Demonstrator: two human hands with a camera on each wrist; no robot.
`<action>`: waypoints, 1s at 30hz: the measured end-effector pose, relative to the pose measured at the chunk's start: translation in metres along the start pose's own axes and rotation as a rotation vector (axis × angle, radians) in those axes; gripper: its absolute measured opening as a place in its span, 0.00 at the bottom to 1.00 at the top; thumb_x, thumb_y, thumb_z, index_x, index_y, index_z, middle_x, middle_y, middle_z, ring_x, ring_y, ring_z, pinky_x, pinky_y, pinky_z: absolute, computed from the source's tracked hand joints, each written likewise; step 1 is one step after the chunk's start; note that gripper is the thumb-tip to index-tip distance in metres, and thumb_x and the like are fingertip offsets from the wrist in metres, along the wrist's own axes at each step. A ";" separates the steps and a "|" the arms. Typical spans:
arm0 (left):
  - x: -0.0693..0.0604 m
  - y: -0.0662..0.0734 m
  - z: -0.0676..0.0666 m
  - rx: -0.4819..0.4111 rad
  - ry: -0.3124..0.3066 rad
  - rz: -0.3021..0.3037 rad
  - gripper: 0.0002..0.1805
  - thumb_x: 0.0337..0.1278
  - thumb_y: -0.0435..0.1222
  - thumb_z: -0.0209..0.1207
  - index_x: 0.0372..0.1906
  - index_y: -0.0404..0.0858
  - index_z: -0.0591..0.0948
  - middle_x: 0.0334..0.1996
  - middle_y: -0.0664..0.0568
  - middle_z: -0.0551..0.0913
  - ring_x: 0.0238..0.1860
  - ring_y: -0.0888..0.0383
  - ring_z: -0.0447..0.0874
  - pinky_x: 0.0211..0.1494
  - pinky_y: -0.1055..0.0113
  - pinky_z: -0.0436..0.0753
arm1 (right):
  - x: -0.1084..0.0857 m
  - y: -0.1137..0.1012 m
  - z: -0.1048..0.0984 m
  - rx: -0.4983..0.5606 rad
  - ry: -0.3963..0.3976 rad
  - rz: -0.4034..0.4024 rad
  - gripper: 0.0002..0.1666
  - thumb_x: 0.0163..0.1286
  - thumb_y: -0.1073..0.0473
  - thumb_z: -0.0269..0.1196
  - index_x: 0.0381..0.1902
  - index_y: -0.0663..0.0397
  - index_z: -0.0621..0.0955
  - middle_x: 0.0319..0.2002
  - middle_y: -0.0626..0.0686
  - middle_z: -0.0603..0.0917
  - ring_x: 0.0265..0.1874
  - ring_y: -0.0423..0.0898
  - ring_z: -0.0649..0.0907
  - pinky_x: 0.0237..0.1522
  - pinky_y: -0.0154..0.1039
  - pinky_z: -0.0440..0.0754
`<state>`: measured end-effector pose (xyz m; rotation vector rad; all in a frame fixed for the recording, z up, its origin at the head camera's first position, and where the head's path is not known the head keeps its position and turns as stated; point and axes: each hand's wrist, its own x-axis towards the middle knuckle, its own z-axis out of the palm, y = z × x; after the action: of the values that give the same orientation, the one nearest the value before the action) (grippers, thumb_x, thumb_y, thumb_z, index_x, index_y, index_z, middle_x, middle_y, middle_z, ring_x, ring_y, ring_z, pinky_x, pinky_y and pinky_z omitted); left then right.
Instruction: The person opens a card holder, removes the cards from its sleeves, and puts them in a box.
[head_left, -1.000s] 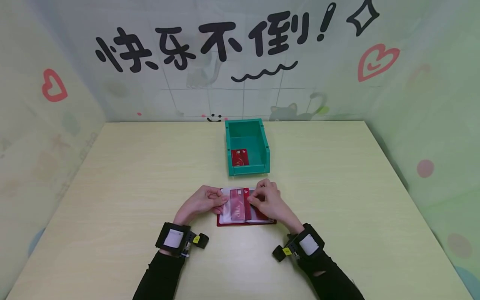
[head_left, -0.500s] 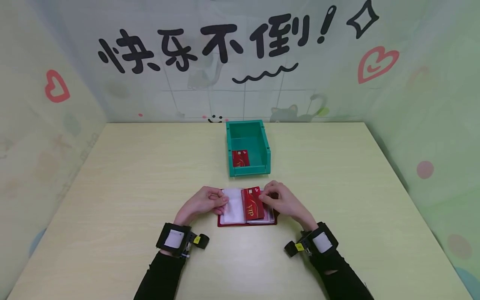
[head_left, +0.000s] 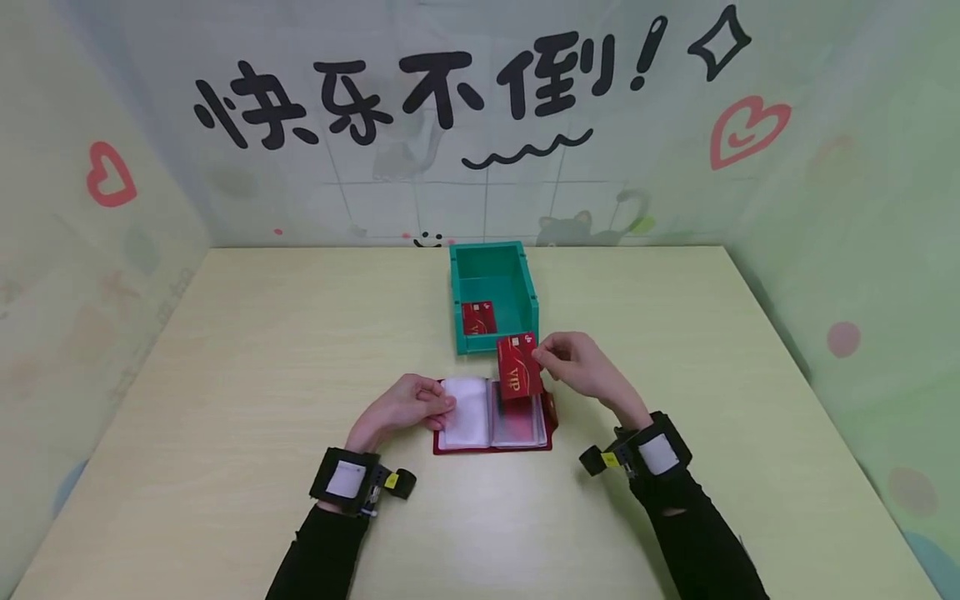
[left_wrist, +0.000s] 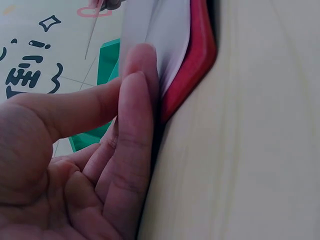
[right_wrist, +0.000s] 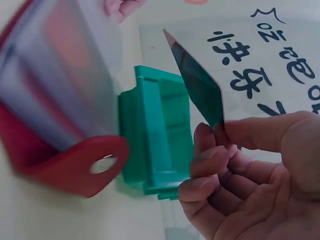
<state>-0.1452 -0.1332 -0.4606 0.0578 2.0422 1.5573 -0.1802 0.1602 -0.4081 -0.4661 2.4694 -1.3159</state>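
Observation:
A red VIP card (head_left: 518,367) is pinched at its right edge by my right hand (head_left: 587,368), raised over the top of an open red card holder (head_left: 468,417) with clear sleeves. In the right wrist view the card (right_wrist: 200,85) stands tilted between thumb and fingers of the right hand (right_wrist: 260,175), apart from the holder (right_wrist: 75,175). At the holder's left side, my left hand (head_left: 405,408) pinches the edge of the white sleeves; the left wrist view shows this hand (left_wrist: 100,150) with thumb and finger closed on the sleeves (left_wrist: 170,40).
Behind the holder stands a green bin (head_left: 497,342) with another red card (head_left: 478,318) lying in its front left part. A printed backdrop (head_left: 345,200) rises behind the table (head_left: 262,350).
The right hand has drawn the card out of the holder's sleeve, first rightward, then up toward the bin. The left hand has stayed at the holder's left edge.

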 end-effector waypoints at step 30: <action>0.002 -0.002 -0.001 0.007 0.003 -0.018 0.09 0.68 0.33 0.60 0.41 0.28 0.80 0.26 0.51 0.87 0.24 0.62 0.84 0.35 0.69 0.88 | 0.119 -0.051 0.026 -0.377 0.029 0.207 0.10 0.78 0.63 0.51 0.41 0.65 0.77 0.47 0.63 0.85 0.23 0.47 0.85 0.24 0.30 0.74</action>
<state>-0.1468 -0.1345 -0.4628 0.0396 2.0451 1.5405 -0.2696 0.0642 -0.3922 -0.2640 2.7112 -0.7857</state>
